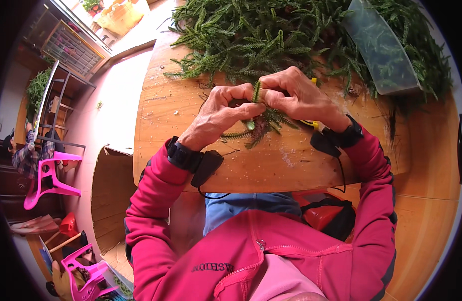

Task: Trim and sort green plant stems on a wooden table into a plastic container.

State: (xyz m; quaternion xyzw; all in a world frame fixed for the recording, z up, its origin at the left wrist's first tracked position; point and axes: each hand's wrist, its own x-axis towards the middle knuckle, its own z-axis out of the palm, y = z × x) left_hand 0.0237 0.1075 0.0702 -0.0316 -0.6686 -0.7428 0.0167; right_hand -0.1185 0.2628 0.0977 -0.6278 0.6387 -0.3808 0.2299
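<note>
Over the wooden table [191, 165], both of my hands meet at a small green artificial pine sprig [256, 93]. Thumb and fingers of my left hand [218, 113] are pinched on its left side. My right hand [301, 95] pinches from the right, its thumb close to the left thumb. Just below the fingers spread more green pine sprigs [263, 131] around a brownish centre, perhaps a pine cone. Whether these are joined to the pinched sprig is hidden by my fingers. A yellow thing [314, 81] shows beside my right hand.
A large heap of green pine branches [256, 37] covers the table's far side. A translucent plastic bin [384, 50] lies on it at right. Left of the table stands an open cardboard box [110, 195]. Another person [26, 155] sits far left, near a pink stool [50, 175].
</note>
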